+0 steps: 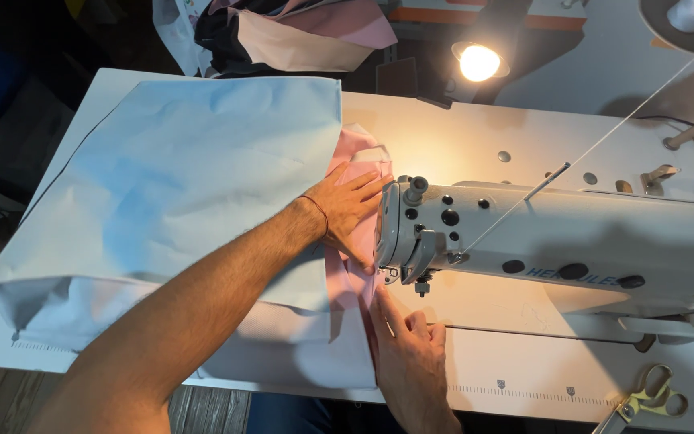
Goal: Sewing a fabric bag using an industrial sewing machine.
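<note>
My left hand (349,206) lies flat, fingers spread, on pink fabric (350,154) just left of the head of a white sewing machine (556,235). My right hand (406,344) rests on the pink fabric's near part, its index finger stretched toward the needle area (422,284). A large pale blue fabric piece (178,185) covers the table to the left and overlaps the pink fabric. The fabric runs under the machine head, where it is hidden.
A lit lamp (478,61) shines at the back. White thread (628,120) runs diagonally to the machine. Brass scissors (651,395) lie at the front right of the white table (524,378). Bundled fabrics (283,32) sit beyond the far edge.
</note>
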